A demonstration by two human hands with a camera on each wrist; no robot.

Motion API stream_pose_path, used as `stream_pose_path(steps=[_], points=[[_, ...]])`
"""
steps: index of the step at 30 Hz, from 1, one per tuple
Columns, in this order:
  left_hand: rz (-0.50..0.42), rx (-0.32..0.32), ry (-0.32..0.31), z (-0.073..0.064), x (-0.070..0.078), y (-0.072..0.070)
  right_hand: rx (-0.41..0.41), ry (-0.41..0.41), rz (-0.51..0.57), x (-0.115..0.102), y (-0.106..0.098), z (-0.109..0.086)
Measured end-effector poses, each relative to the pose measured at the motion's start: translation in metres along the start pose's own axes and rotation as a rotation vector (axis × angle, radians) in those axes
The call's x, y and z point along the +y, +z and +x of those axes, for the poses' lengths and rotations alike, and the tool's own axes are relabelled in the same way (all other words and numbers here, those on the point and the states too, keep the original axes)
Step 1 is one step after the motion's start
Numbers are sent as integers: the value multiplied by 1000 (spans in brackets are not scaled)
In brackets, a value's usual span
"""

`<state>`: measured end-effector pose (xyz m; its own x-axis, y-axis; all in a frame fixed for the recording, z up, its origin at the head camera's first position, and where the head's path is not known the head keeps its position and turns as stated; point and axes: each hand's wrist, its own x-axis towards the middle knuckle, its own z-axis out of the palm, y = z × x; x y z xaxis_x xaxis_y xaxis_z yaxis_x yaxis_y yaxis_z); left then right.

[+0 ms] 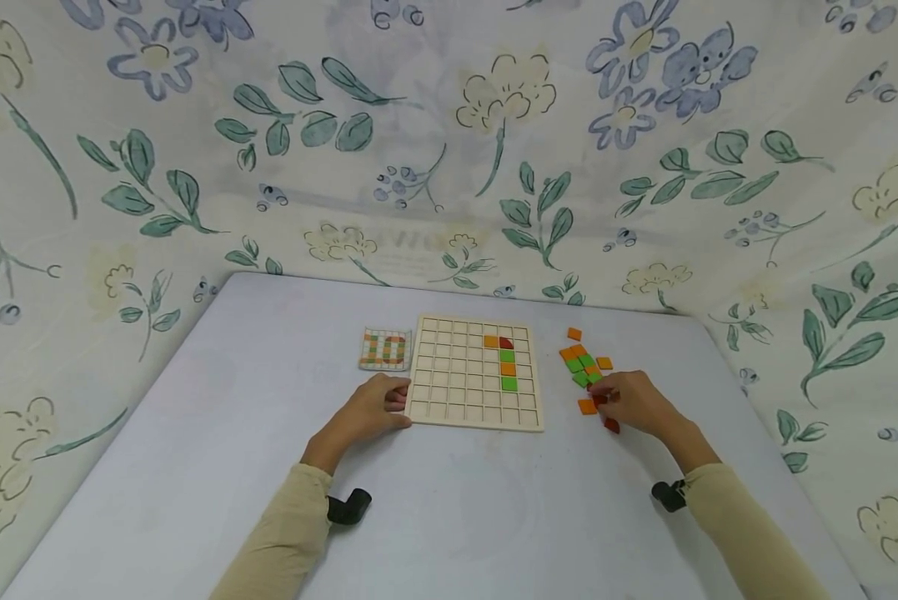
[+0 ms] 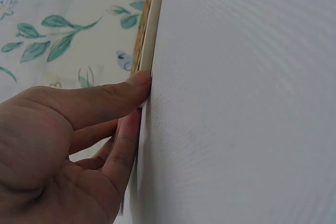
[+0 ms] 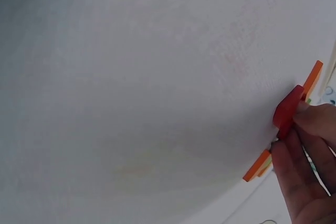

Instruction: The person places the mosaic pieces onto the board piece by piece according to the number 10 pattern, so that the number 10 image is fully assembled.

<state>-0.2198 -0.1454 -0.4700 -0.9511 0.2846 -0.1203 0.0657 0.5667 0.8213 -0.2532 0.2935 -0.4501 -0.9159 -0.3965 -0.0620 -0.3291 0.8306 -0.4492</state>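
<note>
Right hand [image 1: 632, 404] half curled, a person pinches a small dark red tile [image 3: 289, 113] between thumb and fingertips, right of the board. Just below these fingers lies another red piece [image 1: 611, 426], and an orange square tile [image 1: 587, 407] sits just beside them. A loose cluster of flat orange and green square tiles [image 1: 579, 362] spreads above the hand, with one orange square [image 1: 574, 333] apart at the top.

Left hand [image 1: 373, 408] has its fingers bent and its thumb slightly apart from them, holding the left edge of a pale wooden square board [image 1: 474, 421] with a raised grid, near its lower left corner. The board lies flat on the white table [image 1: 449, 517]. Towards its upper right, an orange square [image 1: 491, 342] adjoins a round-cornered red piece [image 1: 506, 343]; below that run green, orange and green squares in one column. Just left of the board lies a small patterned card [image 1: 372, 337] with orange and green blocks.
</note>
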Motion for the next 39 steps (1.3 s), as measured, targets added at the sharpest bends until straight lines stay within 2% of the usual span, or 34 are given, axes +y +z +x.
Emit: stream_pose_path(steps=[10,13,22,28,35,39], points=[[23,0,-10,0,1,0,14,-3,7,-3,5,4],[25,2,-18,-2,1,0,25,-35,12,-15,7,10],[-7,5,30,-3,0,-1,39,-163,34,-61,25,33],[-16,-1,5,-2,1,-1,29,-214,10,-86,41,43],[-8,1,19,-2,1,0,0,-256,2,-103,48,49],[-1,4,28,-2,1,0,-1,-237,19,-107,50,51]])
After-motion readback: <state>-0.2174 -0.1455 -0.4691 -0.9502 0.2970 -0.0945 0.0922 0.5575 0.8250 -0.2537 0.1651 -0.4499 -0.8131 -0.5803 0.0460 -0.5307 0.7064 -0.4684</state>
